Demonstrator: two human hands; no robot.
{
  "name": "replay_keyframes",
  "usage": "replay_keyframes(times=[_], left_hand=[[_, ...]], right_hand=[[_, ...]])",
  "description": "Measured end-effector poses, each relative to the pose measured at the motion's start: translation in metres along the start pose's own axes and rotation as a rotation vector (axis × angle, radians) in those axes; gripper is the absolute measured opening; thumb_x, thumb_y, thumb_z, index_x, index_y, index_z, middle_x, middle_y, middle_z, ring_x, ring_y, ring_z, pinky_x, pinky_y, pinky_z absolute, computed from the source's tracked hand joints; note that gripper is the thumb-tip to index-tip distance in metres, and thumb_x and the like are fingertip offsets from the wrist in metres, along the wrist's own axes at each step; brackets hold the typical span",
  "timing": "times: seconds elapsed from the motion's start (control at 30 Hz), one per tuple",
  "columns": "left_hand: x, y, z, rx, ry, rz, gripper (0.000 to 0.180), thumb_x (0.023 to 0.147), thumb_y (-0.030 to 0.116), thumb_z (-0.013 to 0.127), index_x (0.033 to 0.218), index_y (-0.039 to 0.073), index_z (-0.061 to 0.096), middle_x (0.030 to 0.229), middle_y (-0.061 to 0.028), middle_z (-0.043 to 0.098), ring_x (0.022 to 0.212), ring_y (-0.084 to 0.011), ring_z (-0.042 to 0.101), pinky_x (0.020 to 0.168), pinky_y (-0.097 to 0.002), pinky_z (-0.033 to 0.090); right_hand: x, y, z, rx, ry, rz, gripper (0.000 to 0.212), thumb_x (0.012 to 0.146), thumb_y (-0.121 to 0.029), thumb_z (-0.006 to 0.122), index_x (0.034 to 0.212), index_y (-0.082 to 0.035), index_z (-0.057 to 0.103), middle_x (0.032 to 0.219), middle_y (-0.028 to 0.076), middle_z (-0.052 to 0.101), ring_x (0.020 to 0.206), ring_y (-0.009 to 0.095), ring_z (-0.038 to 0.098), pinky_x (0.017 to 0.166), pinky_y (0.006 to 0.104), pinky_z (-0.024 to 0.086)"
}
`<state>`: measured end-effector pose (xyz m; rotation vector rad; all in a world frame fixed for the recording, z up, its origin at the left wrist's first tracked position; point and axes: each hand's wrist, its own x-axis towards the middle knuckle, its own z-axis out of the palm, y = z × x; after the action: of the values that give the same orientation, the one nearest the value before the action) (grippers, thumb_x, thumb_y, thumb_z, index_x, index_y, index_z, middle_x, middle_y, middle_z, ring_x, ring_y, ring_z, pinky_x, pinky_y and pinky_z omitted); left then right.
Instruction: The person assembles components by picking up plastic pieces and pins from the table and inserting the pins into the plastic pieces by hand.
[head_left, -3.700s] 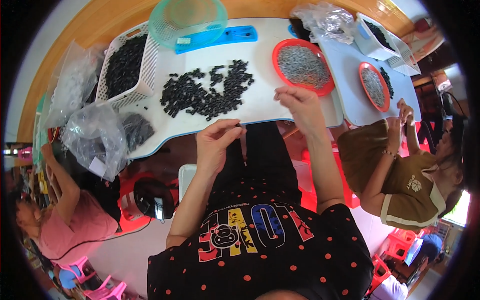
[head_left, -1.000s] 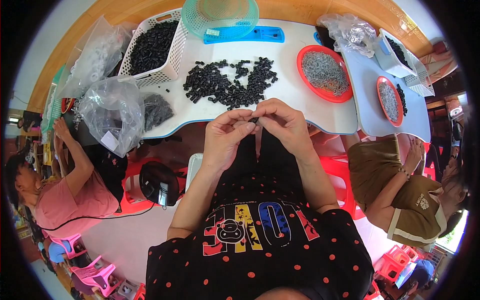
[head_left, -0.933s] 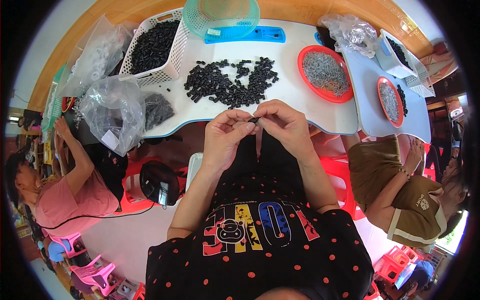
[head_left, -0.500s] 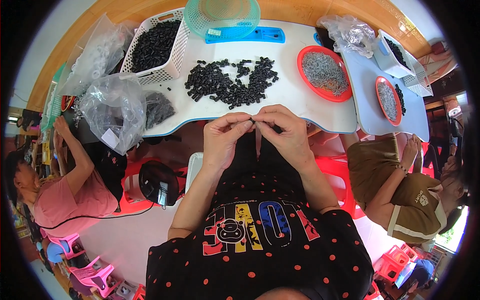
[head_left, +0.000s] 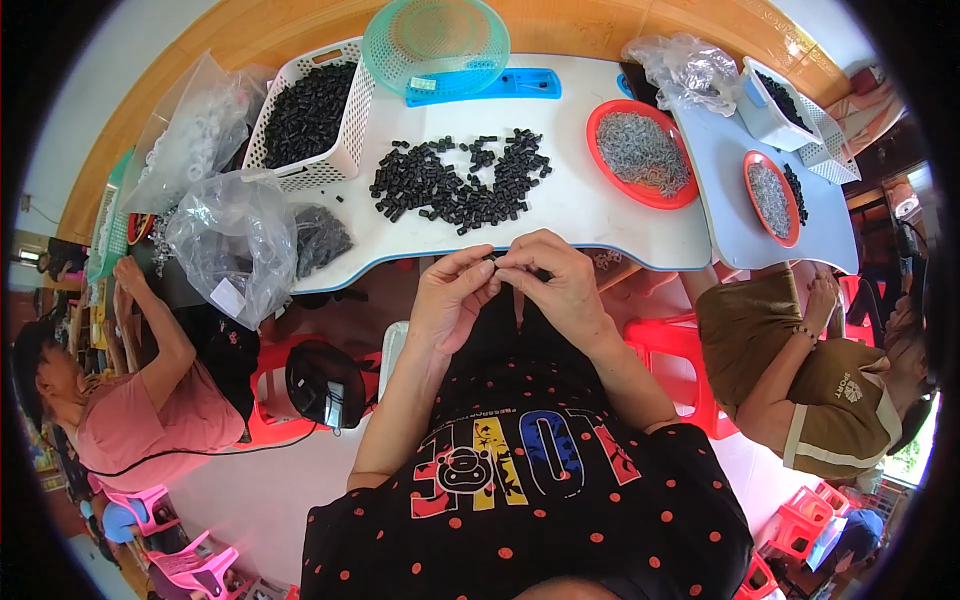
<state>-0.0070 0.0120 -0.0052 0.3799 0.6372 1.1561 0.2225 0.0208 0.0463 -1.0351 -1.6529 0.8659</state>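
Note:
My left hand [head_left: 454, 292] and my right hand [head_left: 553, 280] meet fingertip to fingertip, just short of the table's near edge. Between their pinched fingers sits a small black piece [head_left: 491, 257], mostly covered; its exact form cannot be made out. Beyond them, a loose spread of short black cylindrical pieces [head_left: 480, 203] lies on the white table [head_left: 420, 243]. To the right, a red plate [head_left: 597, 152] holds a heap of small grey-clear parts [head_left: 641, 152].
At the back left stands a white perforated basket [head_left: 318, 172] full of black pieces. Beside it slump clear plastic bags [head_left: 225, 235]. A green colander [head_left: 437, 45] rests over a blue tray [head_left: 520, 84]. Seated people [head_left: 165, 400] work on both sides, near red stools [head_left: 675, 365].
My hands have drawn closer together, the right shifting left and slightly down toward me. The whole view has tilted slightly. The pinch stays closed.

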Motion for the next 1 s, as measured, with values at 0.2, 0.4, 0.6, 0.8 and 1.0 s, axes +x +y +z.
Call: replay_keyframes(times=[0.2,0.4,0.6,0.8,1.0], left_hand=[[0.002,0.000,-0.006,0.033,-0.043,-0.056,0.030,0.118,0.004,0.090,0.148,0.003,0.088,0.128,-0.0105,0.092,0.107,-0.0180,0.086,0.099,-0.0357,0.071],[-0.004,-0.001,-0.025,0.003,-0.068,-0.195,0.040,0.113,-0.004,0.092,0.147,0.006,0.075,0.122,-0.0114,0.091,0.101,-0.0200,0.087,0.093,-0.0347,0.073],[-0.003,-0.002,-0.032,-0.006,-0.080,-0.280,0.040,0.113,-0.004,0.092,0.146,0.007,0.073,0.123,-0.0108,0.091,0.103,-0.0208,0.087,0.094,-0.0352,0.072],[-0.002,-0.014,-0.052,-0.056,-0.128,-0.311,0.038,0.114,-0.003,0.091,0.147,0.006,0.074,0.123,-0.0103,0.090,0.102,-0.0203,0.086,0.095,-0.0354,0.072],[-0.001,-0.017,-0.052,-0.023,-0.055,-0.305,0.032,0.116,-0.001,0.091,0.143,0.006,0.077,0.123,-0.0087,0.090,0.104,-0.0190,0.085,0.095,-0.0340,0.071]], right_hand=[[0.006,0.000,-0.012,0.090,-0.119,0.238,0.035,0.105,-0.002,0.098,0.140,-0.005,0.093,0.130,0.004,0.084,0.092,0.009,0.066,0.084,0.0293,0.059],[-0.006,0.004,-0.019,0.138,-0.328,0.233,0.055,0.109,-0.002,0.096,0.163,-0.008,0.089,0.154,0.009,0.085,0.100,0.008,0.073,0.090,0.0285,0.063],[-0.018,0.019,-0.014,0.089,-0.368,0.185,0.045,0.112,-0.004,0.093,0.157,-0.004,0.089,0.144,0.012,0.093,0.107,0.015,0.090,0.089,0.0330,0.075],[-0.028,0.025,-0.002,0.045,-0.272,0.027,0.040,0.111,-0.005,0.095,0.151,-0.008,0.092,0.132,0.012,0.095,0.101,0.021,0.090,0.085,0.0329,0.072],[-0.033,0.032,0.006,-0.014,-0.240,0.049,0.038,0.112,-0.004,0.094,0.150,-0.007,0.093,0.124,0.012,0.094,0.094,0.019,0.088,0.081,0.0332,0.072]])
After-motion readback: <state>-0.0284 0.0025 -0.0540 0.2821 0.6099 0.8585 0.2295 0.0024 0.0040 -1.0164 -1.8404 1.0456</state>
